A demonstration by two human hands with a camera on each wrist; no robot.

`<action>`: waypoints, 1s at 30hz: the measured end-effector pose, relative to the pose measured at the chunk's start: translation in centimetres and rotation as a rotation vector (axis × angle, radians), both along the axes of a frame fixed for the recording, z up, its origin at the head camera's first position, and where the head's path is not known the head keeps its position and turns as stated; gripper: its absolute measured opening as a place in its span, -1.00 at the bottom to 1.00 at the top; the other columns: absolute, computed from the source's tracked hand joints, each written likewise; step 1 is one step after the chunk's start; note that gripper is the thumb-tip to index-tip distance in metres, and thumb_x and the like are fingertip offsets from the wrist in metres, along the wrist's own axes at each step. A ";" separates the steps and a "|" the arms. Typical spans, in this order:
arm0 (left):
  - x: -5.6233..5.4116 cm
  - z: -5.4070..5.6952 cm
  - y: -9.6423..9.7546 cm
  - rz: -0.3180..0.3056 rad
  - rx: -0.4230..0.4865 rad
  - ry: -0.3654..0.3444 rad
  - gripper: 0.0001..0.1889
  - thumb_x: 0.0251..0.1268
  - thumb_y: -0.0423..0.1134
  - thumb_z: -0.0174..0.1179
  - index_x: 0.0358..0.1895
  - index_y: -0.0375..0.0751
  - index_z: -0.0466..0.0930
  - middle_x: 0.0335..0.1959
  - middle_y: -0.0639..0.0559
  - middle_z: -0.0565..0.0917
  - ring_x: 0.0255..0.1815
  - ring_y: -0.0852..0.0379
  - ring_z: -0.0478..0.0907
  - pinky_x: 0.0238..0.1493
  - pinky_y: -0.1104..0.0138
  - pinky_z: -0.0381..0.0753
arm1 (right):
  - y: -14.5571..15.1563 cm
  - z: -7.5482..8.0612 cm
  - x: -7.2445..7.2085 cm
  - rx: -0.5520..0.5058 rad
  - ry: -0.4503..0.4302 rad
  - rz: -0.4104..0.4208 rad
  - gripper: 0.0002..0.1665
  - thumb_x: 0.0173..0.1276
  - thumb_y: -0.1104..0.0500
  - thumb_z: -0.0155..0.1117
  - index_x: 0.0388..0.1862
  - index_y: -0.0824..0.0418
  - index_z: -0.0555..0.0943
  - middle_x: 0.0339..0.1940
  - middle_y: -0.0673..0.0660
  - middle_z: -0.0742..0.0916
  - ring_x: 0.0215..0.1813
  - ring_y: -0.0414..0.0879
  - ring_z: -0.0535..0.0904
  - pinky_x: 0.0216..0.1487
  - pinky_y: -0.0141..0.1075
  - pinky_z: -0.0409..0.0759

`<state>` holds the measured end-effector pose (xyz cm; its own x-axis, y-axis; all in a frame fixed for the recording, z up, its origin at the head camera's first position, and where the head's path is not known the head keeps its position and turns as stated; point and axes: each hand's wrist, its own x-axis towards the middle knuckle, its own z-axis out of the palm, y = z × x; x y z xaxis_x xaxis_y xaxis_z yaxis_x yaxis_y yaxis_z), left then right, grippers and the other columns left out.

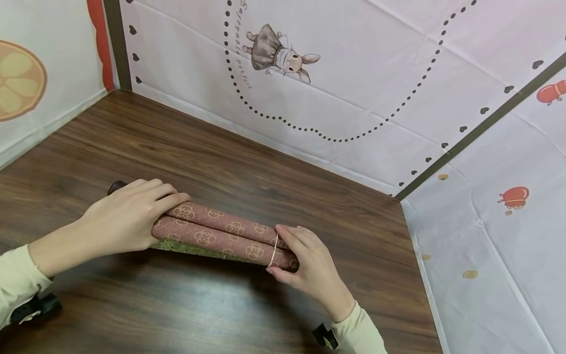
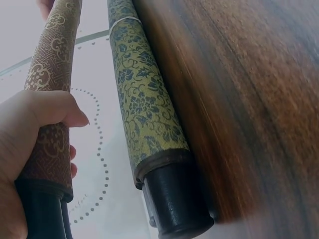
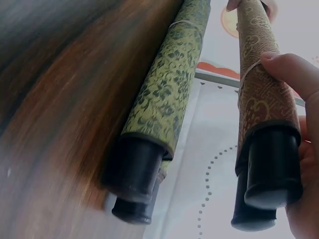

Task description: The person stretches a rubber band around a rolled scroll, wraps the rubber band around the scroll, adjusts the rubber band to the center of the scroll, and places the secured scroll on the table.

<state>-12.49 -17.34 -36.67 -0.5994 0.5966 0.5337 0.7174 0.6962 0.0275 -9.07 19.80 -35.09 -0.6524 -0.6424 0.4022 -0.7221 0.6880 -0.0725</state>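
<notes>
Both hands hold a reddish-brown patterned hanging scroll (image 1: 212, 231), rolled from both ends into two parallel rolls. My left hand (image 1: 134, 214) grips its left end, thumb across the cloth in the left wrist view. My right hand (image 1: 311, 260) grips the right end, fingertips at the pale elastic band (image 1: 274, 250). Black roller knobs (image 3: 274, 169) stick out past that end. A green scroll (image 2: 144, 94) with dark floral print lies lower on the table; a visible gap parts it from the brown one in both wrist views. The brown scroll mostly hides it in the head view.
The dark wood-grain table (image 1: 212, 157) carries both scrolls. Pale printed cloth walls (image 1: 353, 69) rise along its back, left and right edges, with a rabbit drawing (image 1: 283, 54) on the back one. Black wrist straps (image 1: 37, 307) sit at the sleeves.
</notes>
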 end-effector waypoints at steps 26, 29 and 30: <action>0.4 0.7 0.4 0.023 -0.015 -0.011 -0.24 -0.60 -0.21 0.52 0.01 -0.18 0.61 -0.20 0.01 0.65 -0.16 -0.03 0.56 -0.20 0.06 0.54 | -1.2 0.4 -0.1 0.020 0.024 -0.012 -0.09 0.03 -0.18 0.54 0.33 0.18 0.51 0.21 0.07 0.68 0.24 -0.05 0.60 0.31 -0.20 0.55; 0.4 0.7 0.7 0.020 -0.012 -0.010 -0.24 -0.61 -0.22 0.52 0.01 -0.19 0.61 -0.20 0.01 0.65 -0.15 -0.04 0.56 -0.20 0.05 0.54 | -1.2 0.4 -0.1 0.017 0.031 -0.008 -0.08 0.01 -0.18 0.55 0.32 0.19 0.51 0.20 0.07 0.68 0.24 -0.05 0.60 0.30 -0.21 0.55; 0.4 0.7 0.7 0.017 -0.012 -0.009 -0.24 -0.61 -0.22 0.52 0.01 -0.19 0.62 -0.20 0.00 0.65 -0.15 -0.04 0.56 -0.19 0.05 0.54 | -1.2 0.4 -0.1 0.019 0.028 -0.005 -0.09 0.02 -0.17 0.55 0.32 0.19 0.51 0.20 0.07 0.68 0.24 -0.06 0.60 0.31 -0.21 0.55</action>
<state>-12.06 -16.61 -35.97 -0.6144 0.5926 0.5209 0.7053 0.7084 0.0260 -9.19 18.58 -34.70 -0.6447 -0.6463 0.4082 -0.7199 0.6930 -0.0396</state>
